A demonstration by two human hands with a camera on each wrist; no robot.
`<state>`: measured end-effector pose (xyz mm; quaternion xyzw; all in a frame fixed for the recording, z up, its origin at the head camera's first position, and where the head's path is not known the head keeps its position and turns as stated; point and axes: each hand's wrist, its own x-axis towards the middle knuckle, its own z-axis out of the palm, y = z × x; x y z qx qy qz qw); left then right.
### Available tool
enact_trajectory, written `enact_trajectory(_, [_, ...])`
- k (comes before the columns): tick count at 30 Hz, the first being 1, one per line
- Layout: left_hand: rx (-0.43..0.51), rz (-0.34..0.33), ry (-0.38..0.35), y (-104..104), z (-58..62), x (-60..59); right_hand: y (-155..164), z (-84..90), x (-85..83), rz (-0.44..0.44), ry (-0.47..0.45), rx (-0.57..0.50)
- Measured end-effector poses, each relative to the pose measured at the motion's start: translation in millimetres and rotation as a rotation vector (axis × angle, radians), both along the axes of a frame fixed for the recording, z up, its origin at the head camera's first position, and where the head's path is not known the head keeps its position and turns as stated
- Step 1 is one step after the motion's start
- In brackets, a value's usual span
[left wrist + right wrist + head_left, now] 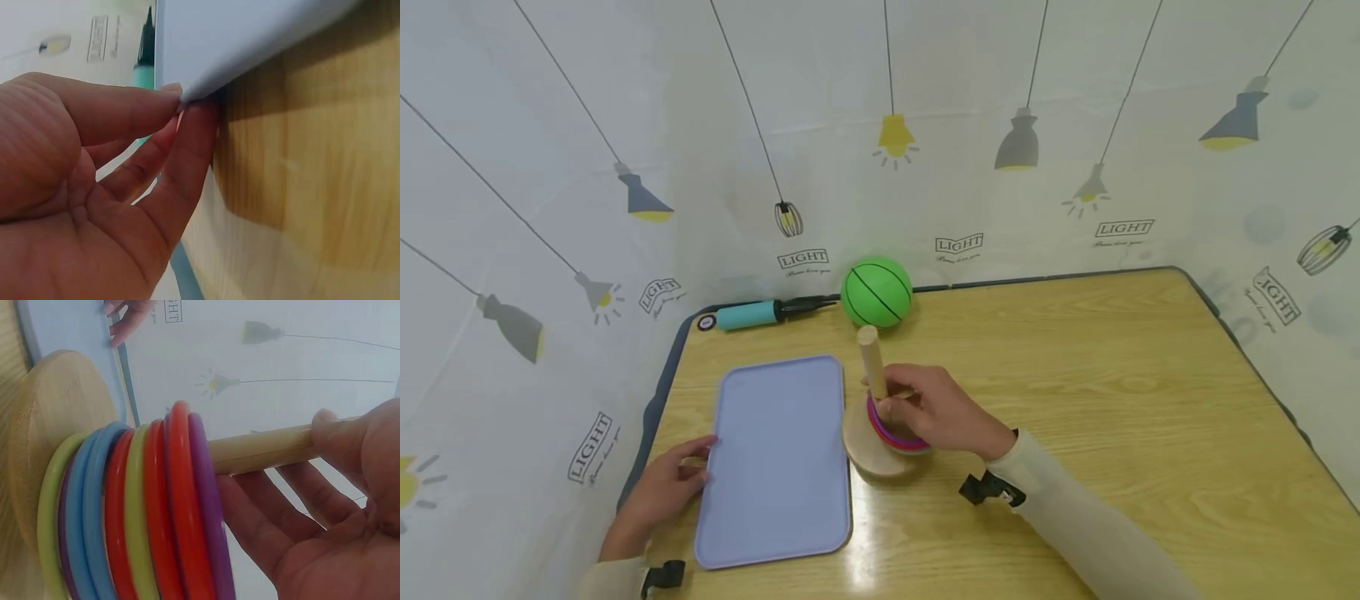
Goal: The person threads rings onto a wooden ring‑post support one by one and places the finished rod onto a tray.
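A pale blue-violet tray (775, 467) lies on the table, and my left hand (666, 487) pinches its left edge. In the left wrist view the left thumb (134, 115) and fingertips meet at the rim. To the tray's right stands a ring-toss stand with a round wooden base (865, 442) and an upright wooden peg (872, 358). Several coloured rings (181, 506), red, yellow-green, blue and purple, are stacked around the peg against the base. My right hand (936, 408) grips the peg above the rings, its thumb on one side and fingers on the other.
A green ball (877, 292) with black lines sits at the table's back edge. Left of it lies a turquoise hand pump (748, 315) with a black nozzle. Behind and beside the wooden table (1112, 400) hangs a white curtain (970, 75) printed with lamps.
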<state>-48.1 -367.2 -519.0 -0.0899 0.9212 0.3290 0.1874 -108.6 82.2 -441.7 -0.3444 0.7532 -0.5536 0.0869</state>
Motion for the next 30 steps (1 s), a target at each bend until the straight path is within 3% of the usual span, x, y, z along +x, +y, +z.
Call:
enact_trajectory(13, [0.080, -0.031, 0.110, 48, -3.8, 5.8, -34, 8.5, -17.2, 0.030, 0.021, -0.008])
enact_trajectory(23, [0.147, -0.028, 0.142, 82, -4.3, 7.6, -60, -8.7, -24.0, -0.008, 0.055, -0.020])
enact_trajectory(30, [0.145, -0.024, 0.170, 98, -4.2, 11.2, -64, -21.7, -20.6, -0.026, 0.039, -0.017])
